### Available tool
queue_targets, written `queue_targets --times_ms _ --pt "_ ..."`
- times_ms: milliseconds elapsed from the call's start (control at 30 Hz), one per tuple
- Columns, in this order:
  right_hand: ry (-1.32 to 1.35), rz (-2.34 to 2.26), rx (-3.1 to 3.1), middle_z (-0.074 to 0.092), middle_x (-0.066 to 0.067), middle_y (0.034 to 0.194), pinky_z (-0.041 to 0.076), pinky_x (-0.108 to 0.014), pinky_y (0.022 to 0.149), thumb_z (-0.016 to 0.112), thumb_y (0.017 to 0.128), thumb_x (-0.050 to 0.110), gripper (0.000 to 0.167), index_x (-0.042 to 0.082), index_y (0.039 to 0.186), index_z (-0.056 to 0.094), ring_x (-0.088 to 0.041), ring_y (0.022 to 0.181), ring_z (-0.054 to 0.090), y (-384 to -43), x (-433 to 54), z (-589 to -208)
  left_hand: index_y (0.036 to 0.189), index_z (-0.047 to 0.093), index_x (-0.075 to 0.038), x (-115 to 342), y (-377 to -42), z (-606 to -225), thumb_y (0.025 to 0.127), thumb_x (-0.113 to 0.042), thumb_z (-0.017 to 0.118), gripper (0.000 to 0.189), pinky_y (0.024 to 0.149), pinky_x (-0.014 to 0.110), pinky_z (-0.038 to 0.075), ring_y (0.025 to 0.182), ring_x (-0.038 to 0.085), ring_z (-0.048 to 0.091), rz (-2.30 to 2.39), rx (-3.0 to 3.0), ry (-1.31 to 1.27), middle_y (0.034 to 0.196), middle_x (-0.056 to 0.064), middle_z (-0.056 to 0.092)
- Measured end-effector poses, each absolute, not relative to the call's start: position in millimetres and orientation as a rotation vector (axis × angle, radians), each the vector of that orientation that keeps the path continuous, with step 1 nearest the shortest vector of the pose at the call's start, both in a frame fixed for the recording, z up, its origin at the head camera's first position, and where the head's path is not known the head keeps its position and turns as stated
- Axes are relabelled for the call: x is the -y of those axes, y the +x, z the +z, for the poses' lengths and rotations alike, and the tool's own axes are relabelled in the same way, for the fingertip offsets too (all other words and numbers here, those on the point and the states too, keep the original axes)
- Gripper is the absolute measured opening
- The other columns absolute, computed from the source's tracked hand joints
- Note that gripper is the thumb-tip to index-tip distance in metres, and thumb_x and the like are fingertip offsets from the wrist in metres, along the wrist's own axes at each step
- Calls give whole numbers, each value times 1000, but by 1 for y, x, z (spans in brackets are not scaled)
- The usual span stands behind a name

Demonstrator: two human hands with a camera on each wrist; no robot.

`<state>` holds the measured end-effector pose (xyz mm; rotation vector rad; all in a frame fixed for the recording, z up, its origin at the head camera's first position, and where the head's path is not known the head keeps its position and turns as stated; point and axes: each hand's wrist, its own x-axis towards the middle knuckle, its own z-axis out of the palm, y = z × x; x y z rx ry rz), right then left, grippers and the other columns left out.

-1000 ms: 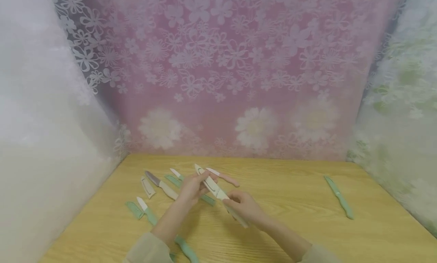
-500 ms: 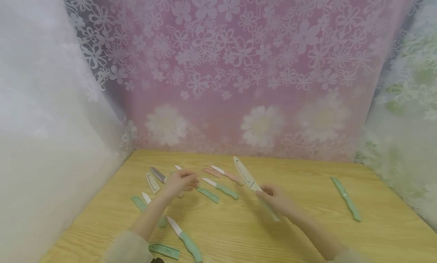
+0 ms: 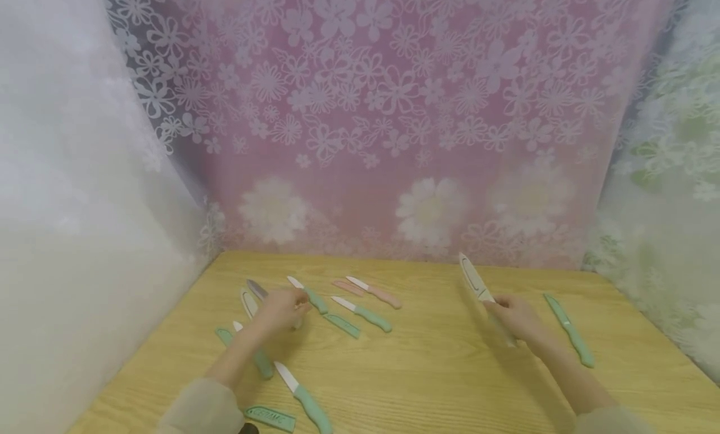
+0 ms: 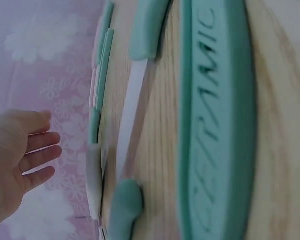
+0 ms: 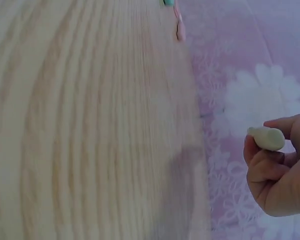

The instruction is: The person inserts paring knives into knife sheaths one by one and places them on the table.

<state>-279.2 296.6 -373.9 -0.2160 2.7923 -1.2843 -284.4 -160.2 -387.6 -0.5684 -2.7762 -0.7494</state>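
Note:
My right hand (image 3: 516,321) grips the handle of a cream sheathed knife (image 3: 474,277), raised over the right part of the table with its tip pointing away. The right wrist view shows the butt of that cream handle (image 5: 271,139) between curled fingers and thumb. At left, my left hand (image 3: 277,312) hovers over a cream knife with a dark blade (image 3: 257,289), covering much of it. In the left wrist view, the left hand (image 4: 12,160) has loosely spread fingers and holds nothing. A cream sheath (image 3: 248,302) lies beside that dark blade.
Several green-handled ceramic knives (image 3: 371,318) and green sheaths (image 3: 271,417) lie across the left half of the wooden table (image 3: 427,384). A pink knife (image 3: 385,296) and pink sheath (image 3: 349,287) lie farther back. At the right rests a green sheathed knife (image 3: 569,331). Floral cloth hangs around.
My right hand has carried the cream sheathed knife to the right. My left hand let go of it and moved left, down over the dark-bladed cream knife.

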Motion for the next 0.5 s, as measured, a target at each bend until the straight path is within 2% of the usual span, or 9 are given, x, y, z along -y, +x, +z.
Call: queue_targets --times_ms 100,233,300,400,500 --pt "-165 -1231 -2829 50 -6 74 45 -26 52 41 99 31 44 -12 100 53 -17 63 46 -285 -313 -378 104 65 1 152 -287 -387 85 -10 66 22 83 47 53 100 35 61 -603 2766 -728 105 15 66" --pt "-113 -1165 -2851 52 -9 77 47 -26 55 41 99 29 46 -16 100 48 -17 65 49 -288 -335 -383 106 65 1 141 -292 -388 84 -10 67 24 88 45 51 105 33 58 -379 2721 -882 108 14 65" --pt "-119 -1141 -2851 54 -12 84 48 -27 58 40 99 28 47 -18 104 46 -20 72 50 -287 -346 -385 106 65 0 136 -293 -390 83 -11 68 25 93 44 48 106 31 58 -257 2698 -934 108 12 65" --pt "-97 -1070 -2868 52 -11 79 46 -25 55 41 99 27 41 -13 95 48 -19 68 48 -285 -360 -387 105 64 -1 128 -293 -392 82 -10 69 25 94 43 47 105 30 58 -149 2696 -994 109 12 64" --pt "-72 -1012 -2893 51 -7 75 45 -25 53 42 98 27 37 -8 89 52 -18 64 47 -283 -372 -388 108 64 -2 121 -292 -394 85 -12 66 26 95 44 46 107 31 57 -126 2765 -1016 113 12 63"
